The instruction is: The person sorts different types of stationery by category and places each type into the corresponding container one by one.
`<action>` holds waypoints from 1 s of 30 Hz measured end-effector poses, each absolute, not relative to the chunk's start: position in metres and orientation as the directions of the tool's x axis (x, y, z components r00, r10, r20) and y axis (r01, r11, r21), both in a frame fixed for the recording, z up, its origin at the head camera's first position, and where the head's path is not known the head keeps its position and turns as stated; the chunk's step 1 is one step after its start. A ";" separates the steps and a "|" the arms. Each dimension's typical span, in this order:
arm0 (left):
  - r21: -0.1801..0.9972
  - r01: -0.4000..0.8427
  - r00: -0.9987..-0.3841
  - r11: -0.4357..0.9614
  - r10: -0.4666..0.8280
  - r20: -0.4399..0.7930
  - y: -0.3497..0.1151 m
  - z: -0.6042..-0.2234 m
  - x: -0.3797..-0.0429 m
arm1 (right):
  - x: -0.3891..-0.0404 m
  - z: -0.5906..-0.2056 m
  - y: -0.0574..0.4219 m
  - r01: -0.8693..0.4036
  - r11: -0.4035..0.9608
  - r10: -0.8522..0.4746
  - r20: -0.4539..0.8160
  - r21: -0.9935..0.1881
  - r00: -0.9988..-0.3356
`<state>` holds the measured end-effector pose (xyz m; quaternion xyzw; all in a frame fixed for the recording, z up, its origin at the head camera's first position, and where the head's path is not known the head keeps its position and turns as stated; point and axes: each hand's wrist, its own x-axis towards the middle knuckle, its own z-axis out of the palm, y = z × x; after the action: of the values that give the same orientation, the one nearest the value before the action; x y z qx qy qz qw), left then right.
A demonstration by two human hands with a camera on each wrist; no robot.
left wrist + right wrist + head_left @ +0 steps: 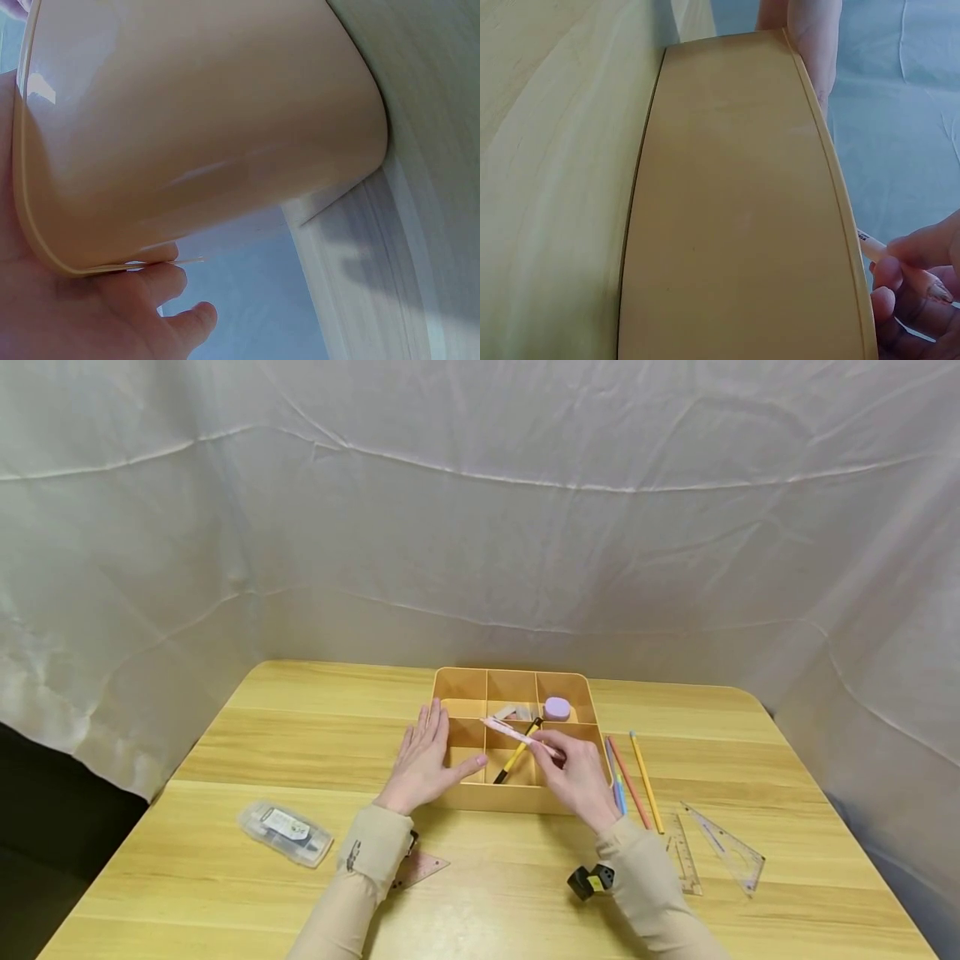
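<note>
An orange organizer box (495, 797) with several compartments stands in front of me. My left hand (423, 756) rests along its left rim, fingers straight and thumb reaching over the front left compartment. In the left wrist view those fingers (176, 330) lie against the box corner. My right hand (573, 772) pinches a pink patterned pen (510, 730) over the front right compartment, its far end pointing left. Under it a yellow-and-black pen (517, 762) lies slanted in the box. In the right wrist view the pinched pen's near end (930, 283) shows beyond the rim.
White eraser-like pieces (514, 712) and a lilac rounded item (557, 708) sit in back compartments. Right of the box lie a red pencil (630, 781), yellow pencil (647, 781), clear ruler (684, 856) and set square (727, 847). A clear case (285, 833) and pink triangle (423, 867) lie left.
</note>
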<state>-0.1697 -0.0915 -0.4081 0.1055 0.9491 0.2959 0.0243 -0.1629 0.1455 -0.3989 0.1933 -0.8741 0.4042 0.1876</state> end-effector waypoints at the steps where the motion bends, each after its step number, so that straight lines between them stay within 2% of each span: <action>1: 0.566 0.186 -0.977 0.803 0.214 0.016 -0.092 -0.408 -0.170 | -0.163 -0.399 0.145 -0.494 0.596 -0.181 0.492 -0.634 -0.851; 14: 0.568 0.187 -0.977 0.801 0.214 0.020 -0.092 -0.409 -0.170 | -0.164 -0.394 0.141 -0.518 0.597 -0.152 0.547 -0.613 -0.823; 24: 0.584 0.179 -0.978 0.792 0.209 0.017 -0.092 -0.409 -0.169 | -0.168 -0.392 0.137 -0.599 0.569 -0.174 0.630 -0.563 -0.757; 30: 0.586 0.177 -0.978 0.791 0.208 0.015 -0.091 -0.409 -0.170 | -0.168 -0.389 0.134 -0.608 0.558 -0.191 0.625 -0.565 -0.757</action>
<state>-0.1698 -0.0911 -0.4091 0.1017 0.9459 0.3072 0.0249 -0.1683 0.1342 -0.3887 0.2364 -0.8447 0.4061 0.2564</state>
